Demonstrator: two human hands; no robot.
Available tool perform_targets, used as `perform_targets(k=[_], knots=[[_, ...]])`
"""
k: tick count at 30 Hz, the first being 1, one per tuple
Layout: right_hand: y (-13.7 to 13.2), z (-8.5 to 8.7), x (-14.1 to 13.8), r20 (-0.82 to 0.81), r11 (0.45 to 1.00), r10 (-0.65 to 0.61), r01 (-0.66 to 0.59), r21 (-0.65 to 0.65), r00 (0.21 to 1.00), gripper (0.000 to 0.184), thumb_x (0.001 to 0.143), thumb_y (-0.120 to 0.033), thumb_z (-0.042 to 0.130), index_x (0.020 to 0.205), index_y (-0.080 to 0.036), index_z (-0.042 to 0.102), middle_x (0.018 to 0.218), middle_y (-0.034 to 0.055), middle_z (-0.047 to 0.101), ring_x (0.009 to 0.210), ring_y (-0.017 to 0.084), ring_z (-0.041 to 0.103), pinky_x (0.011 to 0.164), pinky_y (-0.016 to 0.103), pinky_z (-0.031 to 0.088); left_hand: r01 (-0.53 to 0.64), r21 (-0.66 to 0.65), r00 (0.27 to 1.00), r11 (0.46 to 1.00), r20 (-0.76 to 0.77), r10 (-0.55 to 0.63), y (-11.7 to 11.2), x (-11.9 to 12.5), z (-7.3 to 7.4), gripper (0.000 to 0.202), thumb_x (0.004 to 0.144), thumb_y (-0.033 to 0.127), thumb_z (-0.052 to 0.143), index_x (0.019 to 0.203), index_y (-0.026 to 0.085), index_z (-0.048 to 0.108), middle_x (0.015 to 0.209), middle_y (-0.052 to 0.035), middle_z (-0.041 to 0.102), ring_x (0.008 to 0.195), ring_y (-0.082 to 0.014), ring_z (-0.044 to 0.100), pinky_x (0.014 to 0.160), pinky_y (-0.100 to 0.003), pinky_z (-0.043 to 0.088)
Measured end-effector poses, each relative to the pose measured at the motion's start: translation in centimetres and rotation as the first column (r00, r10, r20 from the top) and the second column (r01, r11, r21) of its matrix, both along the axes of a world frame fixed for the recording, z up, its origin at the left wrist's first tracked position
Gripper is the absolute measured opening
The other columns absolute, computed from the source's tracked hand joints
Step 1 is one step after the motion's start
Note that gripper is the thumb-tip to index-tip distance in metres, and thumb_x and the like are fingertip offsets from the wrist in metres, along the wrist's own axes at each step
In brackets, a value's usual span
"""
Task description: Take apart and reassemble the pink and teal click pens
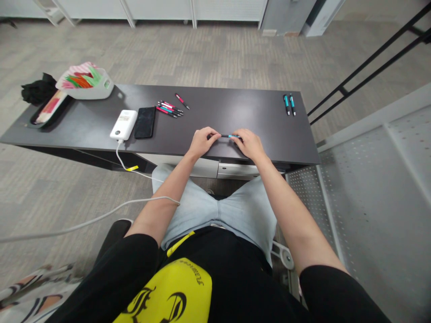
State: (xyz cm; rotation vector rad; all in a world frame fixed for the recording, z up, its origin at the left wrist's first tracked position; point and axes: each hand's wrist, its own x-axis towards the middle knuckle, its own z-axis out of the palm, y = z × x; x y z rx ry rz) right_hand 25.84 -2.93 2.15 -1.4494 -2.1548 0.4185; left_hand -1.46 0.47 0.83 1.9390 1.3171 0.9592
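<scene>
A black and teal pen (226,136) lies crosswise between my two hands just above the dark table (235,112). My left hand (202,141) pinches its left end, fingers closed. My right hand (249,143) grips the teal right end, fingers curled over it. Both hands rest near the table's front edge. Two more teal pens (289,104) lie side by side at the far right. Several red and teal pens (169,108) lie in a loose pile left of centre, with a single red pen (182,101) just beyond them.
A black phone (145,122) and a white power bank (124,124) with a trailing white cable (101,215) lie at the left. A white tub of coloured parts (85,81) and a dark tray (47,110) stand at the far left. A grey perforated panel (380,188) flanks the right.
</scene>
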Motion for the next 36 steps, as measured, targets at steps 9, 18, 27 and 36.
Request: perform_targets(k=[9,18,27,36], knots=[[0.2,-0.6,0.4,-0.008,1.0,0.023,-0.023,0.002,1.0,0.033,0.128,-0.054,0.073,0.128,-0.026,0.09,0.134,0.018,0.095,0.121,0.04,0.083,0.106,0.048,0.067,-0.021,-0.011,0.997,1.0,-0.07,0.02,-0.3,0.2,0.4,0.025,0.118,0.034,0.083,0.094,0.029,0.083,0.109,-0.0062,0.095,0.107,-0.0304,0.085,0.108,-0.046,0.065],[0.4,-0.6,0.5,-0.034,0.999,0.051,-0.051,-0.002,0.998,0.04,0.131,-0.053,0.065,0.119,-0.026,0.092,0.131,0.0178,0.097,0.122,0.04,0.086,0.107,0.051,0.066,-0.008,-0.029,0.998,1.0,-0.062,0.006,-0.4,0.0,0.5,0.023,0.113,0.033,0.089,0.091,0.029,0.084,0.109,-0.0057,0.096,0.106,-0.0297,0.086,0.108,-0.045,0.067],[0.8,-1.3,0.5,-0.021,0.999,0.033,-0.034,-0.025,0.999,0.029,0.129,-0.048,0.071,0.115,-0.028,0.086,0.121,0.0152,0.095,0.114,0.039,0.084,0.104,0.048,0.064,-0.016,-0.018,0.999,1.0,-0.037,0.015,-0.6,0.2,0.7,0.025,0.113,0.038,0.087,0.09,0.029,0.083,0.106,-0.0065,0.095,0.104,-0.0302,0.086,0.106,-0.046,0.068],[0.2,-0.6,0.4,0.01,0.997,0.065,-0.065,0.038,0.998,0.029,0.128,-0.047,0.069,0.12,-0.027,0.089,0.127,0.0177,0.095,0.116,0.039,0.083,0.105,0.05,0.065,0.01,-0.038,0.998,0.999,-0.062,-0.012,-0.4,0.1,0.5,0.028,0.115,0.038,0.085,0.089,0.03,0.083,0.107,-0.0064,0.096,0.106,-0.031,0.087,0.109,-0.047,0.067]])
